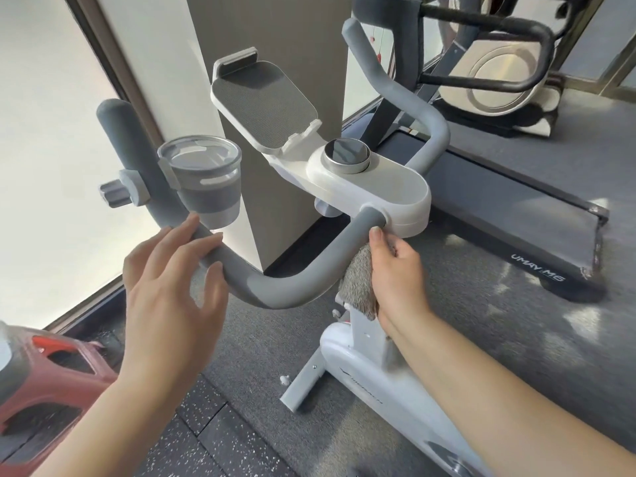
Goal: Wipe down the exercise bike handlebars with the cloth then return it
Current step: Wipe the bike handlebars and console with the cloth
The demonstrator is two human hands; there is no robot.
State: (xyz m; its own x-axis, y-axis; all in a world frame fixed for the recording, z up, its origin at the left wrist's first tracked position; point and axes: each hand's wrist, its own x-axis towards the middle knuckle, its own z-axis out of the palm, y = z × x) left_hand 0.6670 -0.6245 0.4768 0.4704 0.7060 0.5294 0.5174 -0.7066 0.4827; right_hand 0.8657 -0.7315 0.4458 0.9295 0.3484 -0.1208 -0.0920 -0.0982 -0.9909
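The exercise bike's grey padded handlebar (275,287) curves from the left grip to the white console (385,187), and a second arm rises at the right. My right hand (395,273) grips a grey fluffy cloth (358,287) just below the bar, where the bar enters the console. Most of the cloth is hidden behind that hand. My left hand (172,270) is open, its spread fingertips touching the left part of the bar beneath the cup.
A grey cup (203,180) sits in a holder clamped to the left bar. A phone tray (261,101) stands above the console with its round knob (346,154). A treadmill (499,201) lies to the right, a red object (51,390) at lower left, a window wall to the left.
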